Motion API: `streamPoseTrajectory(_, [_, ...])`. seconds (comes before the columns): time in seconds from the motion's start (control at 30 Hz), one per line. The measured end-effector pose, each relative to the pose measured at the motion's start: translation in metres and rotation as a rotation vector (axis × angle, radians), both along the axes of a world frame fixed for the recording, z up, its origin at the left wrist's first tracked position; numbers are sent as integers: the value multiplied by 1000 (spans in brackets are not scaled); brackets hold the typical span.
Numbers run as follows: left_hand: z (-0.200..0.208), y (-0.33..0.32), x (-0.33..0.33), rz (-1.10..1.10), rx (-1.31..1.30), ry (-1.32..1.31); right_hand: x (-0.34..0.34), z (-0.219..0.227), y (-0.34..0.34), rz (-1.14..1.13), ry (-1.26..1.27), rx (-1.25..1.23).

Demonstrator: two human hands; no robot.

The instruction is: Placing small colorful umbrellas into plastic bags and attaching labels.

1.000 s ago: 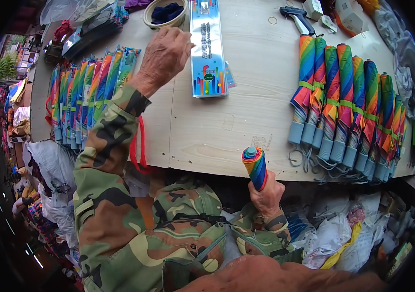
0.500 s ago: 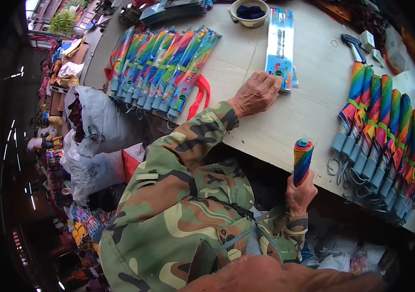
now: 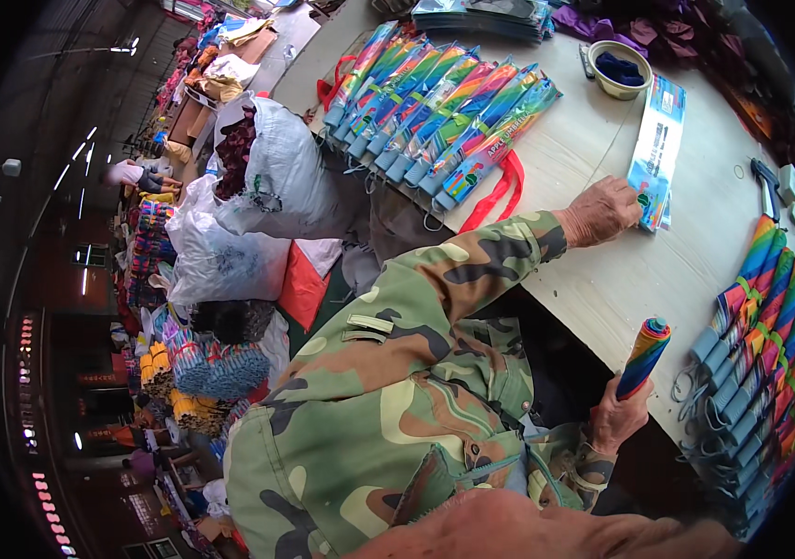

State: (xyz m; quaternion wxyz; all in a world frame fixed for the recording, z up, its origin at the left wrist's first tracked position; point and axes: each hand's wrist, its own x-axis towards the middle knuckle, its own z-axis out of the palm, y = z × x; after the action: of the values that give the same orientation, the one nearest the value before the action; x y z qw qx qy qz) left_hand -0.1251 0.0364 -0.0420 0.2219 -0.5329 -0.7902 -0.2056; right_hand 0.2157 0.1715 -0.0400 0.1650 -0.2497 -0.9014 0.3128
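Observation:
A folded rainbow umbrella (image 3: pixel 647 354) stands tilted in my right hand (image 3: pixel 623 415), whose fingers wrap round it beside the table's front edge; its lower part is hidden. My left hand (image 3: pixel 604 212) reaches across the table with bent fingers pressed together at the near end of a flat printed blue-and-white plastic sleeve (image 3: pixel 660 140). More clear film shows under that end. To the left, a row of sleeved rainbow umbrellas (image 3: pixel 444 116) lies on a red strap (image 3: pixel 506 191). At the right, several bare folded umbrellas (image 3: pixel 761 326) lie with their blue-grey handles and cord loops toward me.
A bowl (image 3: pixel 623 90) with dark blue cloth sits beyond the sleeve, near a stack of flat packs (image 3: pixel 486 20). A blue-handled tool (image 3: pixel 767 186) and a small white box (image 3: pixel 788 184) lie at the far right. Stuffed white sacks (image 3: pixel 290 177) stand left of the table (image 3: pixel 584 293).
The view has swung, so the table and things on it appear farther right. My left hand stays at the sleeve's near end. My right hand still holds the umbrella, now tilted more.

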Motion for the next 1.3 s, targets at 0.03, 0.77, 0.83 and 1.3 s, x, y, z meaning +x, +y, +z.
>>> streamPoseTrajectory(0.03, [2,-2,-1,-9,-7,-47,0,-4,1,-2,8,0])
streamPoseTrajectory(0.77, [-15,-6,150,-27,-57,-310,0,43,-11,212,-37,-176])
streamPoseTrajectory(0.83, [-14,-7,146,-30,-20,-415,-3,39,-14,225,-30,-183])
streamPoseTrajectory(1.3, [-10,-3,111,-173,-145,-794,1,27,10,233,-170,78])
